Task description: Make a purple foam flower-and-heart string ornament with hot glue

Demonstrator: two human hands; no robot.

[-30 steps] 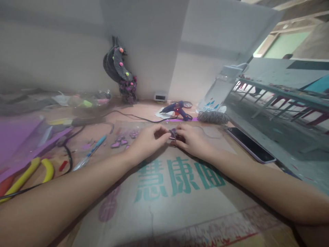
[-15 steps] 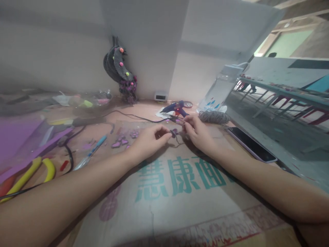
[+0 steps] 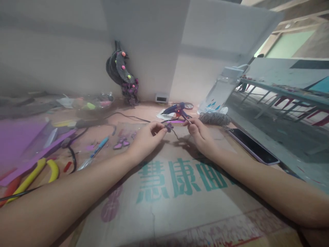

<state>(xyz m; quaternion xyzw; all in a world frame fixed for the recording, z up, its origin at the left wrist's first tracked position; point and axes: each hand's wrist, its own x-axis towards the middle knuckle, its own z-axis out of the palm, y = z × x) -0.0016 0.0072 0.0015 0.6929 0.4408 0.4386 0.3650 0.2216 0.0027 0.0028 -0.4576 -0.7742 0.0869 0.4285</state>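
Observation:
Between the thumb and fingers of my left hand [image 3: 146, 139] is a small purple felt piece [image 3: 169, 127], edged in dark grey. A thin grey yarn tail [image 3: 175, 134] hangs from it to the right. My right hand [image 3: 200, 135] is closed in a pinch just right of it, on a slim tool [image 3: 189, 120] like tweezers, mostly hidden by the fingers. Both hands are above a printed brown sack [image 3: 180, 212]. Purple heart-shaped pieces [image 3: 121, 143] with dark edges lie left of my left hand. Beyond the hands rests a blue glue gun [image 3: 174, 109].
A ball of grey yarn [image 3: 215, 118], a clear water bottle [image 3: 218, 89] and a phone [image 3: 253, 145] are at the right. On the left lie yellow-handled scissors [image 3: 29, 176], a blue pen [image 3: 99, 147] and purple sheets [image 3: 20, 140]. A decorated grey moon [image 3: 123, 72] leans on the wall.
My left hand has moved slightly left and up with the purple piece. My right hand has shifted right, and the slim tool now points up instead of left.

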